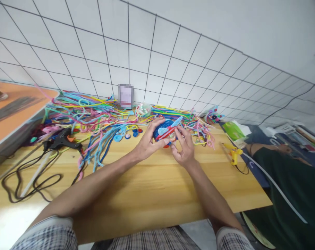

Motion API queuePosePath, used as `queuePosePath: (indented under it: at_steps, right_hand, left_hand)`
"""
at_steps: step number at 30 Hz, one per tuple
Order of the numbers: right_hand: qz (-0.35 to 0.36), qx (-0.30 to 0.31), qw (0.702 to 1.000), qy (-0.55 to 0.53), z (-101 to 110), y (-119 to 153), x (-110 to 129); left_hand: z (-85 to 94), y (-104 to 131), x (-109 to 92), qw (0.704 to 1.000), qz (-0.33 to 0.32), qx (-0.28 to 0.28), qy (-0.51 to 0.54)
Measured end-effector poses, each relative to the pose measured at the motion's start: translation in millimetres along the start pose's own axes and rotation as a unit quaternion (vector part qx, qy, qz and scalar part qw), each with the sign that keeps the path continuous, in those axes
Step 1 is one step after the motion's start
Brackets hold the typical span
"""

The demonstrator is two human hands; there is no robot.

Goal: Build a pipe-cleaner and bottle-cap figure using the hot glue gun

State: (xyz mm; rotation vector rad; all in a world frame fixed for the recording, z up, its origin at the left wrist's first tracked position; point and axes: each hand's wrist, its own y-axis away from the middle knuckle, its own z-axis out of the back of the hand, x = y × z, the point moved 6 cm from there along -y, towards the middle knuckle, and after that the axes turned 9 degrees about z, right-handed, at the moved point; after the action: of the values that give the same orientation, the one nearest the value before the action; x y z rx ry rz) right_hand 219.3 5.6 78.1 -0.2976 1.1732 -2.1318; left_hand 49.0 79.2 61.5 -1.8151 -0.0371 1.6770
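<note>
Left hand (150,139): partly curled, fingers behind and thumb laid across the near side of a blue coiled piece (158,128), which it grips from the left. Right hand (182,146): fingers bent, tips closed in on the right end of a red strip (169,133) on the front of the same piece; how firmly they pinch cannot be told. Blue coiled piece: one, fuzzy, held between both hands above the middle of the tabletop (147,191), with a light-blue strip (170,126) lying slantwise just above the red one. Pipe cleaners (79,111): a large heap in many colours, spread along the foot of a white tiled wall (136,52); one light-blue bundle (98,148) trails toward the near edge. Small discs (135,133): several, blue and red, left of the blue coiled piece. Clear ball (143,109): one, among the heap, beside a blurred-out upright box (125,96). Black glue gun (65,139): one, at left, its cord (37,189) looped on the wood. Yellow glue gun (234,152): one, near the right edge. Multicoloured ball (213,116): one, far right corner. Green packet (231,130): one, near it. Another person (284,180), in dark green, at right.
</note>
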Motion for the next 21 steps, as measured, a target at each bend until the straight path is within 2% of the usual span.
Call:
queuePosePath:
  at_steps: [7,12,18,21]
  right_hand:
    - [0.067,-0.015,0.998,0.005,9.2,-28.6,12.5]
    - [0.056,-0.041,0.998,-0.011,10.9,-34.2,13.2]
    - [0.046,-0.051,0.998,-0.012,12.6,-31.5,11.9]
    - [0.042,-0.05,0.998,-0.001,14.4,-31.0,12.7]
  left_hand:
    - [8.0,2.5,-17.3,0.995,-0.015,-0.081,0.049]
    - [12.7,3.8,-20.9,0.992,-0.021,-0.113,0.046]
    - [14.0,5.7,-18.3,0.991,-0.025,-0.127,0.044]
    - [12.2,6.2,-17.4,0.994,-0.004,-0.103,0.043]
